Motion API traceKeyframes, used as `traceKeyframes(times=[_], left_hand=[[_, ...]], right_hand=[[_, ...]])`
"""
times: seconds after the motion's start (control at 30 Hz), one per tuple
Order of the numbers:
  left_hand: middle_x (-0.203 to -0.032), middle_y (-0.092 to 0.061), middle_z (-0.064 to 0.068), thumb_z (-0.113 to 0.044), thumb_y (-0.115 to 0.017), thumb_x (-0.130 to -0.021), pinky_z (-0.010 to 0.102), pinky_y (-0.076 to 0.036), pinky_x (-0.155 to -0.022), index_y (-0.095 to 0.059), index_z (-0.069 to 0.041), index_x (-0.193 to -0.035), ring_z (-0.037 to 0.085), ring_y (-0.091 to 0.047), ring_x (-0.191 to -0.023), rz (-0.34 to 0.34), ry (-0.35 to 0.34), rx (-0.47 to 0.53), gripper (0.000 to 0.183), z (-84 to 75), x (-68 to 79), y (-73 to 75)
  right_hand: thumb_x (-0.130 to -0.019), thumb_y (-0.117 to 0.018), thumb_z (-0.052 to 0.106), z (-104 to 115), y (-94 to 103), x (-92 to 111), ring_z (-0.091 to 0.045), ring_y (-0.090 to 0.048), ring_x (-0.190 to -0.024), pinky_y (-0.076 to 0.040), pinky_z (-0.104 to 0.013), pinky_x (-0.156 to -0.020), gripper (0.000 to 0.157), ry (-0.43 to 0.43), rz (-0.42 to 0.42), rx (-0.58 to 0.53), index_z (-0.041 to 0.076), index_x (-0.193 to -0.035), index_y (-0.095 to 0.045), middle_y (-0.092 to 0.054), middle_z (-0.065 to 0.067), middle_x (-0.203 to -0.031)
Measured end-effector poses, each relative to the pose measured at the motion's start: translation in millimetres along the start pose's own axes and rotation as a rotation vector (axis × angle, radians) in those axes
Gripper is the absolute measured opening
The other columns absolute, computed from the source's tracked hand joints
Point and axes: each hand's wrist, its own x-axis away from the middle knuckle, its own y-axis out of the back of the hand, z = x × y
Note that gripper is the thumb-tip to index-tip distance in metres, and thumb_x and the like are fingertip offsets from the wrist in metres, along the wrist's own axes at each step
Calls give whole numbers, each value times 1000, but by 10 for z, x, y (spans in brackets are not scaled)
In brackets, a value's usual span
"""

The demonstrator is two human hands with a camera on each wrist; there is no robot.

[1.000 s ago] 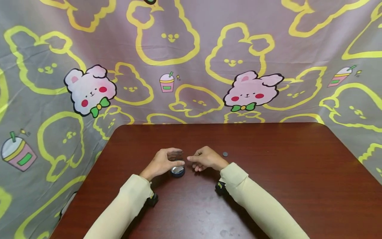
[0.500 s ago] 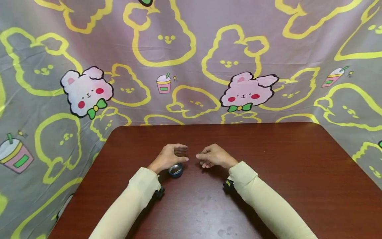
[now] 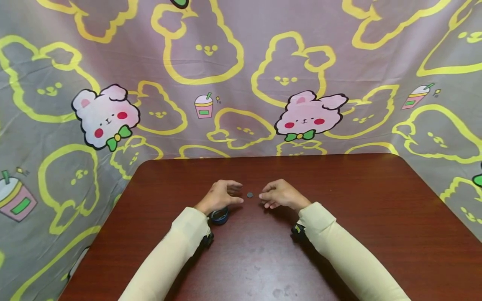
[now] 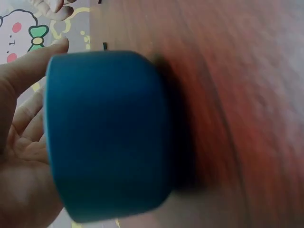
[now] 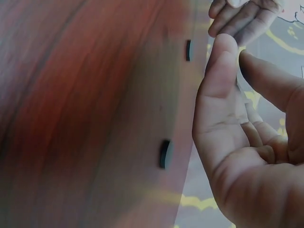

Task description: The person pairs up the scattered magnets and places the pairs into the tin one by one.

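Observation:
My left hand (image 3: pixel 225 195) is held over the left middle of the table with fingers relaxed and thumb apart, holding nothing. Beside its wrist stands a small round blue tin (image 3: pixel 219 216), partly covered by the hand; its blue side wall (image 4: pixel 109 133) fills much of the left wrist view. A small dark grey disc (image 3: pixel 250 195) lies flat between the two hands. My right hand (image 3: pixel 280 195) is just right of it, its fingers loosely bent and nothing between them. The right wrist view shows a second dark disc (image 5: pixel 165 154) on the table, hidden by my right hand from the head view.
The brown wooden table (image 3: pixel 339 217) has rounded far corners. Behind and along both sides hangs a grey-pink cloth (image 3: pixel 233 50) printed with yellow outlines and rabbits.
Both hands have moved to the right. The small disc, mostly covered by my right fingertips half a second ago, now shows between the hands. The tin has stayed about where it was.

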Motion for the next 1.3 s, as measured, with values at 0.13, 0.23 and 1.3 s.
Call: traceKeyframes(times=[0.13,0.23,1.3], left_hand=[[-115,-63,11,-12,-78,-76,35,-50,-85,-59,-3,-122,24,-60,-105,4,1,-9,50,-22,-40,-29],[-114,-64,11,-11,-79,-75,34,-50,-84,-60,-2,-121,24,-61,-103,-3,-4,-20,50,-33,-70,-54],[-92,-70,6,1,-80,-69,26,-52,-73,-69,-1,-102,16,-65,-83,-58,67,3,34,8,-301,-222]], right_hand=[[-85,-68,9,-46,95,23,-21,-66,-67,-56,-35,-62,29,2,-8,6,-8,-106,-61,-68,-16,-88],[-84,-68,8,-82,165,43,-22,-66,-68,-56,-36,-64,31,8,-11,13,-10,-108,-60,-68,-16,-89],[-76,-73,3,-315,452,71,-13,-51,-49,-45,-26,-47,21,20,-162,289,-2,-96,-68,-63,-4,-65]])
